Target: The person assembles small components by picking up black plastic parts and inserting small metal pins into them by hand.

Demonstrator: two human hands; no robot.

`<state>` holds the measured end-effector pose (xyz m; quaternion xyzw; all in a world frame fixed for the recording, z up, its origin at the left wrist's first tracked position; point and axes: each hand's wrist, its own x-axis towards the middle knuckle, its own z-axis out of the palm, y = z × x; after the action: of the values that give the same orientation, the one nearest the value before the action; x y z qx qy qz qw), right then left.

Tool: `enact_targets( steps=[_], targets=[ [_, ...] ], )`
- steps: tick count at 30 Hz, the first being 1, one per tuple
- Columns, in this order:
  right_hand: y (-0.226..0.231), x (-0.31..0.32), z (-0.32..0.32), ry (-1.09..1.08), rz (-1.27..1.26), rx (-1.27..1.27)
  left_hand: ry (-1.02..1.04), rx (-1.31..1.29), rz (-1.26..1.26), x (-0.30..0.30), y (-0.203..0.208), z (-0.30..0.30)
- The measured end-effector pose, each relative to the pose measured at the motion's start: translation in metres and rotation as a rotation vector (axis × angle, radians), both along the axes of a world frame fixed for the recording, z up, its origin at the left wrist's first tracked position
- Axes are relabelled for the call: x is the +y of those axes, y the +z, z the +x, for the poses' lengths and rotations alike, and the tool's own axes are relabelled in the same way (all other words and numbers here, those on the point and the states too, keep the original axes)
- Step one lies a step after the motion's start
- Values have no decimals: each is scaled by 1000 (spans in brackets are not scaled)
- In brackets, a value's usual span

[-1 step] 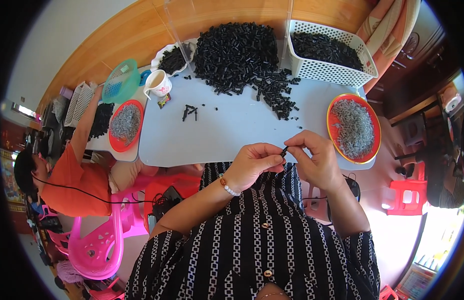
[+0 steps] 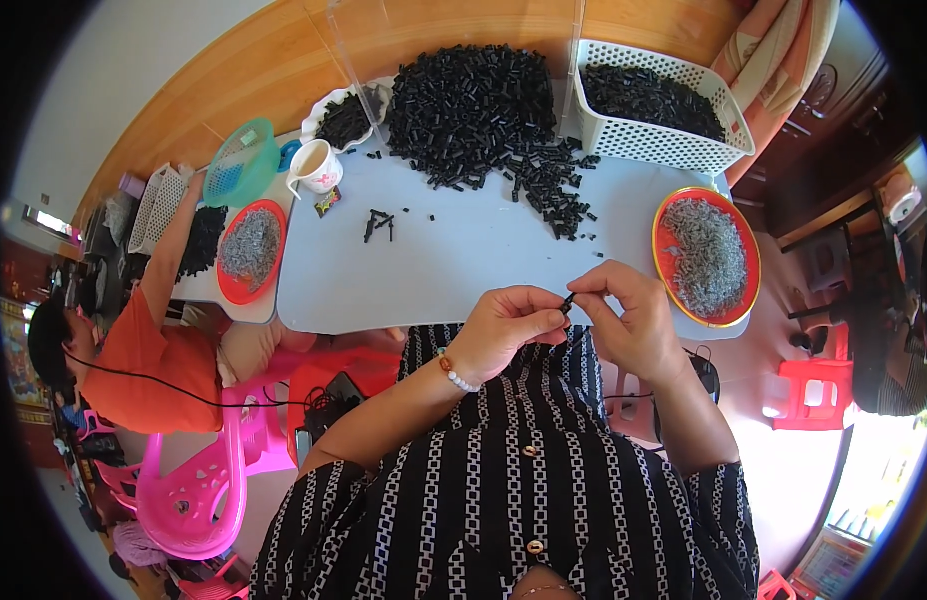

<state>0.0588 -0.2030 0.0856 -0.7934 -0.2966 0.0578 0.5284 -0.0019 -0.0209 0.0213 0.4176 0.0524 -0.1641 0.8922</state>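
Note:
A small black plastic piece [image 2: 569, 301] is pinched between my two hands, just over the table's front edge. My left hand [image 2: 521, 318] has thumb and forefinger closed on its left end. My right hand [image 2: 632, 318] grips the other end with the fingertips. Beyond my hands, a large heap of short black plastic tubes [image 2: 474, 110] spreads toward me. On the right, a red plate with a yellow rim [image 2: 669, 270] bears many small clear-grey pieces [image 2: 711, 255]. A few longer black pieces [image 2: 380, 224] lie left of the middle.
A white perforated basket [image 2: 664, 148] of black parts stands at the back right. At the back left are a white mug [image 2: 318, 168], a small packet [image 2: 328, 202] and a scalloped dish [image 2: 314, 122]. A person in orange [image 2: 149, 360] reaches toward a green basket [image 2: 266, 170] on the left.

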Motion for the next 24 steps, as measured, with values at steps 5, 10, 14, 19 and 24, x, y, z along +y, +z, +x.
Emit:
enact_targets(
  steps=[5, 10, 14, 19, 24],
  targets=[
    [6, 2, -7, -34, -47, -148, 91, -48, 98, -5, 2, -1],
    [1, 1, -6, -19, -56, -159, 106, -92, 190, -5, 3, -2],
    [2, 1, -5, 18, 31, -78, 76, -45, 93, -3, 3, -3],
    [5, 1, -5, 42, 11, -130, 64, -22, 39, -2, 0, -3],
    [9, 2, -8, 77, -84, -253, 77, -42, 88, -4, 0, -6]
  ],
)
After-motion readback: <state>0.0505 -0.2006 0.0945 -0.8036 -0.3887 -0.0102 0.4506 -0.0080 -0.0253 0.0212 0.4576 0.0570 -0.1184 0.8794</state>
